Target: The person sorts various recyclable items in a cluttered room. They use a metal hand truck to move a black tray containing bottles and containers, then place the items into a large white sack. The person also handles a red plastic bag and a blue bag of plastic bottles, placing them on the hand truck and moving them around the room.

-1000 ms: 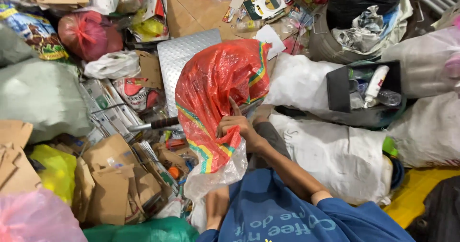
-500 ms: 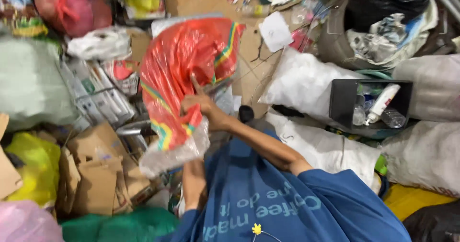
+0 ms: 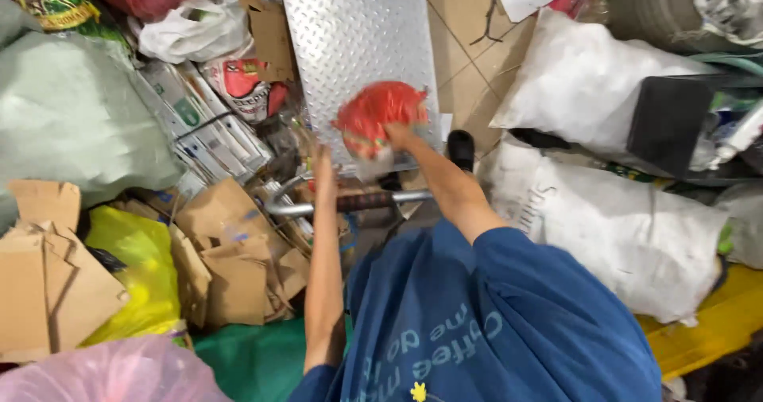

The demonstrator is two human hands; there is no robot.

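My right hand grips a red plastic bag with striped edges, bunched into a ball above the near end of a diamond-plate metal cart deck. My left hand reaches forward just left of the bag, above the cart's curved metal handle. It is blurred, so its fingers are unclear. Both bare forearms extend from blue short sleeves.
White filled sacks lie to the right beside a black bin. Torn cardboard, a yellow bag, a pale green sack and flattened cartons crowd the left. A pink bag sits at the bottom left.
The red bag, held spread open before, is now crumpled into a small ball. The view has shifted forward over the metal deck, and my left hand has risen beside the bag.
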